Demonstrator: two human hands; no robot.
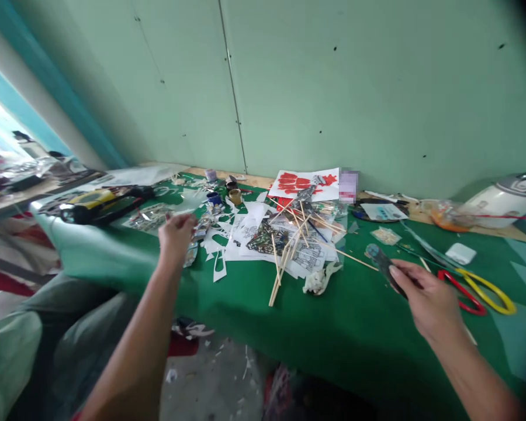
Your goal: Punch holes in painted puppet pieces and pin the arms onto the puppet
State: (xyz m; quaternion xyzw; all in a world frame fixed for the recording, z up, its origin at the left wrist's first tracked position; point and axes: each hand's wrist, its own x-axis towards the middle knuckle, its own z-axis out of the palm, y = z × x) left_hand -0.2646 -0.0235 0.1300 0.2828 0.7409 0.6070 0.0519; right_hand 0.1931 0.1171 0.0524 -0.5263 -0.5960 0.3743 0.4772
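Observation:
My left hand (175, 234) is above the left side of the green-covered table, its fingertips pressed together. Whatever they hold, if anything, is too small or hidden to name. Small scraps and a patterned clear sheet (146, 217) lie close to it. On the right, my right hand (427, 295) grips a dark grey flat strip (383, 263) between thumb and fingers, its paler bluish end pointing away to the left. Beside that hand lie scissors (493, 292) with one red and one yellow handle loop. The strip's exact kind is not clear.
Mid-table, wooden sticks (284, 266) cross over printed papers (309, 257), with a crumpled white tissue (319, 282) in front. Paint jars (213, 199) stand behind. A yellow-and-black object (100, 202) lies at left, a white kettle (506, 202) stands at right. The wall (289, 88) bounds the back.

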